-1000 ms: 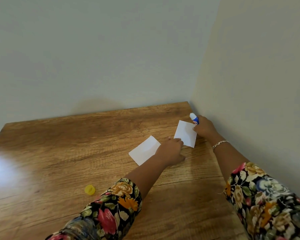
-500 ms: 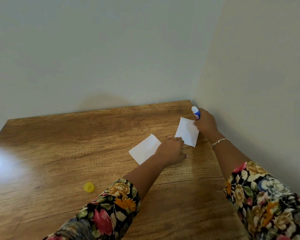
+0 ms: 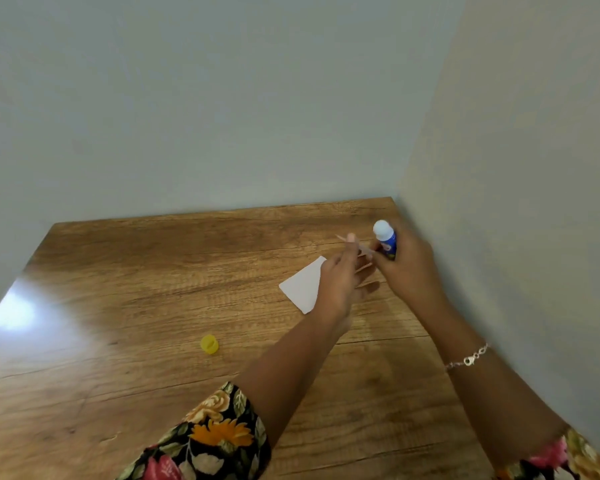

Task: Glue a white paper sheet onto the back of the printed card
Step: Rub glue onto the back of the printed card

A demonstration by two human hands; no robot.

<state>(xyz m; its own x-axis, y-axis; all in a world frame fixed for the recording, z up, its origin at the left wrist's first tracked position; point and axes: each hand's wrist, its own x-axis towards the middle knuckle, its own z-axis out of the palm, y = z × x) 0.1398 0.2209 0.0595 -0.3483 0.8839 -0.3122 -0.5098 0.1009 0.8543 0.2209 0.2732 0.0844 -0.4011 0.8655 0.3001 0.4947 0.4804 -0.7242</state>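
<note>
At the far right corner of a wooden tabletop [image 3: 146,271], a person's two hands meet above the surface. The right hand [image 3: 409,268] grips a blue glue stick [image 3: 386,241] upright, white tip up, close to the right wall. The left hand [image 3: 340,285], fingers extended and raised off the wood, pinches a thin lifted sheet [image 3: 365,251] that is seen edge-on and blurred, its far end touching the right hand just beside the glue stick. A second white flat sheet [image 3: 302,289] lies on the tabletop just left of the left hand, partly hidden beneath it. Which of the two pieces is the printed card cannot be told. A yellow cap [image 3: 209,344] sits nearer and to the left, well apart from the sheets. A bracelet [image 3: 468,359] circles the right wrist, and a floral sleeve [image 3: 215,438] covers the left forearm.
</note>
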